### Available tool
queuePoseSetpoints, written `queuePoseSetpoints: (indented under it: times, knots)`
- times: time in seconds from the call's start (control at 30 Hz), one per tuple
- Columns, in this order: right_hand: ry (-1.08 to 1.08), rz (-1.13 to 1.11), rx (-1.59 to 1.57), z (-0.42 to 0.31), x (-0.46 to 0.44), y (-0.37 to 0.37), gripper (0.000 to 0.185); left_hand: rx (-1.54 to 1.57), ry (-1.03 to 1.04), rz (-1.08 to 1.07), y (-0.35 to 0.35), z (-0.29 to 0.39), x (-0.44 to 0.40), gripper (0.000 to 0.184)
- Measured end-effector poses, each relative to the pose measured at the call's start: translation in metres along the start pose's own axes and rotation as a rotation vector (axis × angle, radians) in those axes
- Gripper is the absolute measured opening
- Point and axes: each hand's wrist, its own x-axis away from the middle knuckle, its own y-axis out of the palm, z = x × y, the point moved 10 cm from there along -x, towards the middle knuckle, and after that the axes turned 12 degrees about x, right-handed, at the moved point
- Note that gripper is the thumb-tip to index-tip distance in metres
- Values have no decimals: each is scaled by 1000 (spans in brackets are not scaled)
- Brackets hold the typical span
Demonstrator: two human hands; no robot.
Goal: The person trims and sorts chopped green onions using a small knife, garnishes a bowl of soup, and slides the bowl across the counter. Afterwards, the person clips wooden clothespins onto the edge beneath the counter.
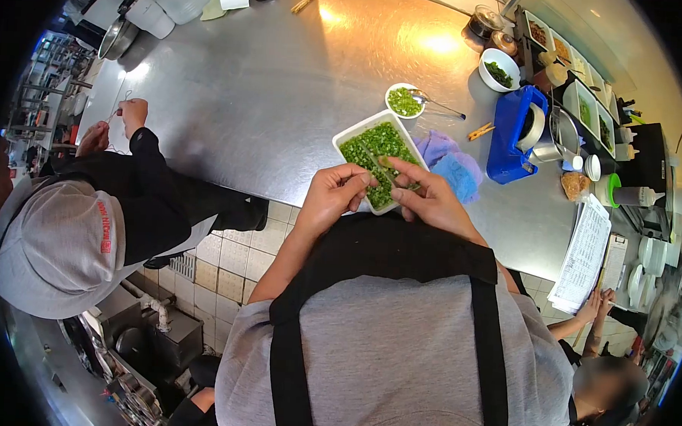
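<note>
Head view: left hand and right hand were half-curled, anything gripped indiscernible; greens were held in a tub beneath, extending far.

The table holds one greens tub, two greens bowls, one blue bin, two wooden clips.

White tray partly invisible behind the right hand

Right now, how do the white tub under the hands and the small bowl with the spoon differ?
The white tub is rectangular; the small bowl is round. The tub is larger than the bowl. The tub's chopped greens look darker than the bowl's. Both are white.
</note>
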Motion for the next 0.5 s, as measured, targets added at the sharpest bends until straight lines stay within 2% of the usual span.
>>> queuePoseSetpoints:
  times: [0.17, 0.37, 0.47, 0.5]
  knots:
    - [-52, -66, -11, -2, -2, 8, 43, -2, 3, 1, 3, 2, 1, 16]
    - [-13, 33, 60, -6, 1, 5, 42, -19, 37, -10, 3, 3, -2, 16]
    - [-106, 52, 87, -8, 0, 4, 42, -27, 34, -4, 2, 1, -2, 16]
    - [-72, 59, 69, -7, 0, 0, 42, -23, 32, -10, 2, 2, -2, 16]
